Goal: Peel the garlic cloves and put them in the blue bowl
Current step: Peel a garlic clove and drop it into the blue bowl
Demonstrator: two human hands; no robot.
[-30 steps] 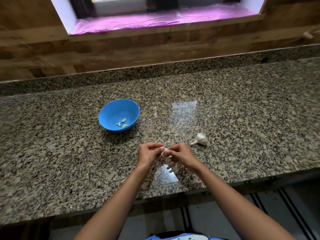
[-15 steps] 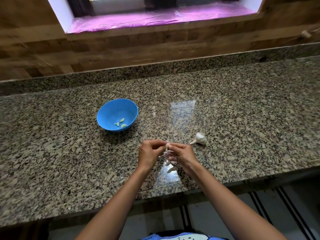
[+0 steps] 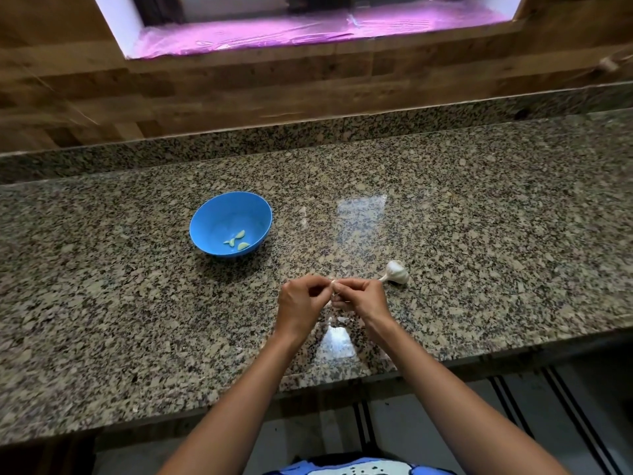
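Observation:
My left hand [image 3: 299,301] and my right hand [image 3: 361,298] meet fingertip to fingertip above the granite counter, both pinching one small garlic clove [image 3: 333,284] that is mostly hidden by the fingers. A whole white garlic bulb [image 3: 396,271] lies on the counter just right of my right hand. The blue bowl [image 3: 209,222] stands to the upper left of my hands and holds three peeled cloves [image 3: 237,241]. Bits of white garlic skin [image 3: 337,318] lie on the counter under my hands.
The speckled granite counter [image 3: 496,234] runs the full width, with its front edge [image 3: 342,389] close below my hands. A granite upstand and a wooden wall with a window sill covered in pink plastic [image 3: 308,29] rise behind it.
Both hands have lifted slightly and drawn closer together around the clove. The bowl and the bulb lie where they were.

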